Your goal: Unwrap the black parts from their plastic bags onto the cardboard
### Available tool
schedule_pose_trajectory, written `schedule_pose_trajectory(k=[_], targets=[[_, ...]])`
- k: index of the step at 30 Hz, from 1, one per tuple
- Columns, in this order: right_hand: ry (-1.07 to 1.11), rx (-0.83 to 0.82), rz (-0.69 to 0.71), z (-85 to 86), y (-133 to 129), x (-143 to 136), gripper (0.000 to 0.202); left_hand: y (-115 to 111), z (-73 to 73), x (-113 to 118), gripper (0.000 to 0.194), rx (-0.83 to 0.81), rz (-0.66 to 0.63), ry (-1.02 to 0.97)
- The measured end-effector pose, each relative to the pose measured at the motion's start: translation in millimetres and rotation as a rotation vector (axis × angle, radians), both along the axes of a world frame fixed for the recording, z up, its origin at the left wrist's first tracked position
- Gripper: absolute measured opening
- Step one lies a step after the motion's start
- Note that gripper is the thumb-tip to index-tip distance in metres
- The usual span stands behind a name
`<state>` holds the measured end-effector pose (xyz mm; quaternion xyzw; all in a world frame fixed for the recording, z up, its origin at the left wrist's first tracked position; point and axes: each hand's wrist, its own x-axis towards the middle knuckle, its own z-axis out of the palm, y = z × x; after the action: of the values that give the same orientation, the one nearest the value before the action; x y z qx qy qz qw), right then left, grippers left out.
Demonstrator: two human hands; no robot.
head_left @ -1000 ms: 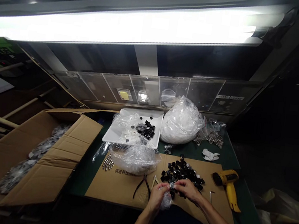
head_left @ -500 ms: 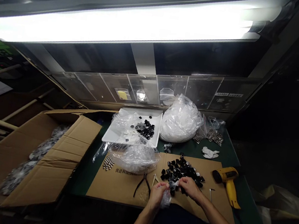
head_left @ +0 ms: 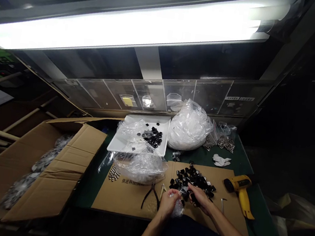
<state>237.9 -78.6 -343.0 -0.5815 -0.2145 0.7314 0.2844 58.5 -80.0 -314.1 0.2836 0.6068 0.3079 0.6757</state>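
Over the front edge of a cardboard sheet (head_left: 119,193), my left hand (head_left: 169,201) is closed on a small clear plastic bag (head_left: 178,209), which hangs below its fingers. My right hand (head_left: 199,198) is close beside it, its fingers pinched at a small dark piece (head_left: 184,191) near the bag's top; the exact contact is too small to tell. A pile of small black parts (head_left: 193,177) lies just behind both hands. Black-handled pliers (head_left: 151,197) lie left of my left hand.
A yellow heat gun (head_left: 241,193) and a hex key (head_left: 223,205) lie at right. Behind are a white tray (head_left: 114,141) and a big plastic bag (head_left: 190,128). Metal balls (head_left: 114,174) sit left, beside an open carton (head_left: 61,175). A white glove (head_left: 221,160) lies back right.
Both hands have shifted slightly to the right, with the bag. My right hand's fingers have come lower and nearer to the dark piece. The view has tilted a little.
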Motion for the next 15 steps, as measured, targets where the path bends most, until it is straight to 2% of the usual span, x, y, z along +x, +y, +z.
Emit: schedule_pose_trajectory(k=[3, 6, 11, 15], targets=[[0.183, -0.11, -0.012, 3.0, -3, -4, 0.055, 3, 8.0, 4, 0.021, 0.015, -0.063, 0.05], [0.332, -0.184, -0.049, 5.8, -4, -4, 0.05, 5, 18.0, 10, 0.019, 0.039, -0.093, 0.109], [0.392, -0.227, -0.019, 3.6, -2, -3, 0.049, 4, 39.4, 23, 0.02, 0.055, -0.189, 0.026], [0.414, -0.236, -0.126, -10.0, -2, -1, 0.038, 3, 40.6, 29, 0.016, 0.117, -0.229, 0.117]])
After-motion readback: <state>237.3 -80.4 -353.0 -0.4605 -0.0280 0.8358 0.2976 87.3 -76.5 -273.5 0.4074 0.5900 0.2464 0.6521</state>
